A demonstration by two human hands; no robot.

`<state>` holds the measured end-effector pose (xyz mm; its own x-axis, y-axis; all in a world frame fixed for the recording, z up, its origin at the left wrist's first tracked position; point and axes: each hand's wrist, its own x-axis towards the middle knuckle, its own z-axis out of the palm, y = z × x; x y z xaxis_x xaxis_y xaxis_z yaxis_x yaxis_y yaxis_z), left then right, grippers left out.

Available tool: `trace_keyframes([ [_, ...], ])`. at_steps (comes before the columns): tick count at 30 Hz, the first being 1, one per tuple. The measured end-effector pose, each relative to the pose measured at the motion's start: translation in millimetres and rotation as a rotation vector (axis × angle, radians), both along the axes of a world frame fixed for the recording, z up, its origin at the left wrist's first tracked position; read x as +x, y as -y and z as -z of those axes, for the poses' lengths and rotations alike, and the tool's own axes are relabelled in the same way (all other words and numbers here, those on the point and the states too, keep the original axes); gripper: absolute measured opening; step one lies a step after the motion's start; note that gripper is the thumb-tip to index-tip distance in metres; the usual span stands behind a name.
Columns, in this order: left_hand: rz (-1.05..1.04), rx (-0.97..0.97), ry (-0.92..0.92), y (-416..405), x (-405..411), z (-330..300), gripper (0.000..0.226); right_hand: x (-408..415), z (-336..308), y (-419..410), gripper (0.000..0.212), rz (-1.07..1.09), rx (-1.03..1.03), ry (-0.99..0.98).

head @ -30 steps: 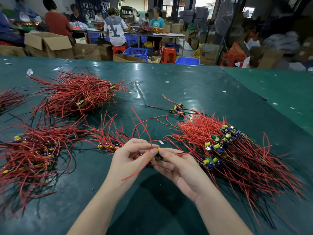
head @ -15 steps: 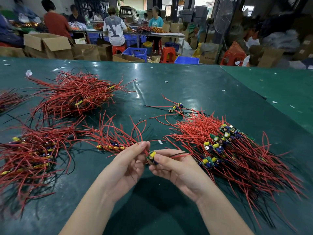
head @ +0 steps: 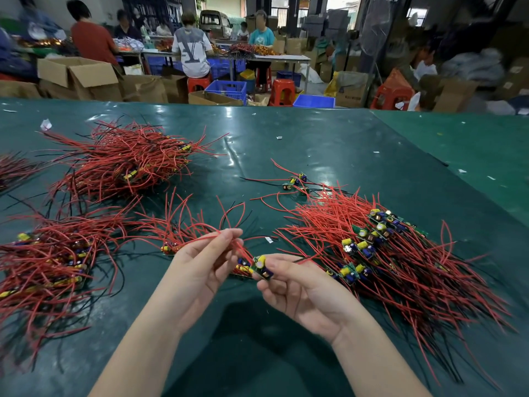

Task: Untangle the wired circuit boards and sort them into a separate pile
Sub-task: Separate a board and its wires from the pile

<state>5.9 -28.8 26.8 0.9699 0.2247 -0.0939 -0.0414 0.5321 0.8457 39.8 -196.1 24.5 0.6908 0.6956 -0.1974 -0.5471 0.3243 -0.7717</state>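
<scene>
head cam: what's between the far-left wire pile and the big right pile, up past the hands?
Head view: a few loose circuit boards with red and black leads on bare green table, apart from far-left pile and right pile.

This is a factory assembly workshop doubling as a warehouse. A long worktable [head: 300, 144] covered in green sheeting carries heaps of red-wired circuit boards [head: 380, 247]. Beyond the table's far edge, seated workers [head: 190, 50] on red plastic stools [head: 282, 91] sort similar parts at another bench [head: 274, 57]. Around them stand open cardboard cartons [head: 77, 77], blue plastic crates [head: 227, 88] and stacked boxes; a van [head: 214, 22] is parked behind them.
</scene>
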Motion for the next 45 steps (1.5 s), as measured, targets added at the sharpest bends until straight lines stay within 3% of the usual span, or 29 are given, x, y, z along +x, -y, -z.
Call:
trace_keyframes([
  [9,-0.082,-0.031,-0.035,0,3,8,0.015,0,5,-4,0.009,0.178,-0.132,0.276],
  [14,-0.113,0.054,0.008,3,2,12,0.01,0,9,-7,0.018,0.268,-0.232,0.387],
  [18,-0.057,0.147,0.026,6,-1,12,0.028,-1,12,-11,0.012,0.26,-0.284,0.393],
  [23,-0.038,0.187,0.028,8,-2,11,0.028,-1,12,-11,0.018,0.256,-0.333,0.466],
  [26,-0.043,0.18,0.034,10,-2,11,0.028,-3,12,-12,0.022,0.299,-0.366,0.584],
  [31,-0.084,0.348,0.077,14,-3,10,0.02,-5,16,-14,0.018,0.43,-0.445,0.787],
  [38,0.041,0.277,0.107,11,-4,7,0.026,-2,11,-9,0.027,0.31,-0.322,0.635],
  [40,0.095,0.234,0.116,10,-5,6,0.025,-2,9,-7,0.02,0.294,-0.27,0.589],
  [45,0.057,0.321,0.098,9,-4,7,0.023,-3,11,-8,0.017,0.243,-0.262,0.58],
])
